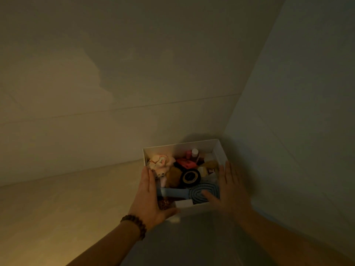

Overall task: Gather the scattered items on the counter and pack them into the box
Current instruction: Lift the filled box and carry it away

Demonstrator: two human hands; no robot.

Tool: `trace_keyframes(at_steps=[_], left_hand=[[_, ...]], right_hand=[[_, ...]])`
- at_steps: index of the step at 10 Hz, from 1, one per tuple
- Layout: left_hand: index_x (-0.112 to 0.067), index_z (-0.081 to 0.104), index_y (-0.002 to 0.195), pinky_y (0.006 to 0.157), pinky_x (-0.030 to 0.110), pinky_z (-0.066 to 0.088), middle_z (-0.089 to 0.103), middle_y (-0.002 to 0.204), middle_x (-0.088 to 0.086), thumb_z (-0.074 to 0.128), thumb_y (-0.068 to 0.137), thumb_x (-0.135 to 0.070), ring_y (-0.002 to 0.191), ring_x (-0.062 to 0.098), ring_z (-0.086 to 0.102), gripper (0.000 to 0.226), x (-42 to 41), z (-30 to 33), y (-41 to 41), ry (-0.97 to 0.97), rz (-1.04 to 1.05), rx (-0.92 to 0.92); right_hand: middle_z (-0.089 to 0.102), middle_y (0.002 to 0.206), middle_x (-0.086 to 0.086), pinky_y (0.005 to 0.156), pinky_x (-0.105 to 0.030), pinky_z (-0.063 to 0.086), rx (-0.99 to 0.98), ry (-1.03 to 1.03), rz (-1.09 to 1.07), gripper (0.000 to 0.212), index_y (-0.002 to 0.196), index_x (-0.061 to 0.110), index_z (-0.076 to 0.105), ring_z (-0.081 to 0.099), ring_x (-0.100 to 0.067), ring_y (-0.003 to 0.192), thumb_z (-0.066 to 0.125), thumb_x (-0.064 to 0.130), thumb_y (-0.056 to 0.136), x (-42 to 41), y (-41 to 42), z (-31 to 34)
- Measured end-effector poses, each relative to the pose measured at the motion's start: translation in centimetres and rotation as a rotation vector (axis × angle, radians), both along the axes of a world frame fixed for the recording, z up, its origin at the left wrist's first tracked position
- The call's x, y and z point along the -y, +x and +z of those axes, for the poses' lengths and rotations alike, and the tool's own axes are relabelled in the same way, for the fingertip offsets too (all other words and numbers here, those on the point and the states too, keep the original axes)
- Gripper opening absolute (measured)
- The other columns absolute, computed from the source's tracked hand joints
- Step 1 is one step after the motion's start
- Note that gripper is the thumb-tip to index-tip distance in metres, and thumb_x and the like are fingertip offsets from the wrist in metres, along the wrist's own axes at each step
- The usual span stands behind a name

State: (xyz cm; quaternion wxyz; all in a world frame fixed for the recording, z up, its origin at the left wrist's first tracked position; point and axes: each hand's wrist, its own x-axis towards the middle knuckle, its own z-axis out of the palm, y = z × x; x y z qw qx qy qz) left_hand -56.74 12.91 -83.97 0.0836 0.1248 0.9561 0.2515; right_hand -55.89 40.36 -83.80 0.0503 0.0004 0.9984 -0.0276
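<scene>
A white open box (pixel 178 148) sits on the counter in the corner where two walls meet. It is filled with several items: a blue hairbrush (pixel 194 192), a black tape roll (pixel 190 177), a pink plush toy (pixel 161 163), small bottles (pixel 194 153) and a red item (pixel 186 163). My left hand (pixel 151 196) lies flat against the box's left side, fingers straight, thumb under the near edge. My right hand (pixel 228 189) lies flat against the right side, with its thumb resting on the brush head.
The pale counter (pixel 67 204) stretches left of the box. A tiled wall (pixel 115 93) rises behind it and a second wall (pixel 297 112) stands close on the right. The light is dim.
</scene>
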Motion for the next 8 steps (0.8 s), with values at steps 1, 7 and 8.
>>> trace_keyframes(at_steps=[1,7,8], left_hand=[[-0.019,-0.042,0.129,0.117,0.034,0.007,-0.044,0.140,-0.002,0.041,0.048,-0.094,0.140,0.019,-0.022,0.138,-1.2,0.1,-1.1,0.007,0.018,-0.004],[-0.004,-0.021,0.142,0.116,0.036,-0.004,-0.015,0.155,0.015,0.022,0.051,-0.097,0.143,0.027,-0.013,0.138,-7.2,0.9,-4.2,-0.218,0.117,-0.030],[-0.007,-0.015,0.145,0.117,0.040,-0.001,-0.009,0.156,0.013,0.034,0.067,-0.086,0.143,0.027,-0.009,0.122,-6.9,3.5,-2.6,-0.202,0.131,0.005]], right_hand=[[0.007,0.154,-0.023,0.114,-0.041,0.004,-0.021,-0.001,-0.008,0.111,0.146,-0.003,0.015,0.010,-0.036,0.144,0.003,0.083,0.077,-1.0,-1.0,0.2],[0.002,0.157,-0.017,0.119,-0.038,0.003,0.039,0.073,-0.024,0.102,0.148,0.002,0.002,-0.001,-0.027,0.146,-0.022,0.068,0.075,-5.1,-5.4,0.8],[0.004,0.158,-0.014,0.119,-0.036,0.008,0.035,0.004,-0.106,0.086,0.149,0.004,0.005,0.004,-0.025,0.146,0.005,0.065,0.088,-4.7,-3.4,3.5]])
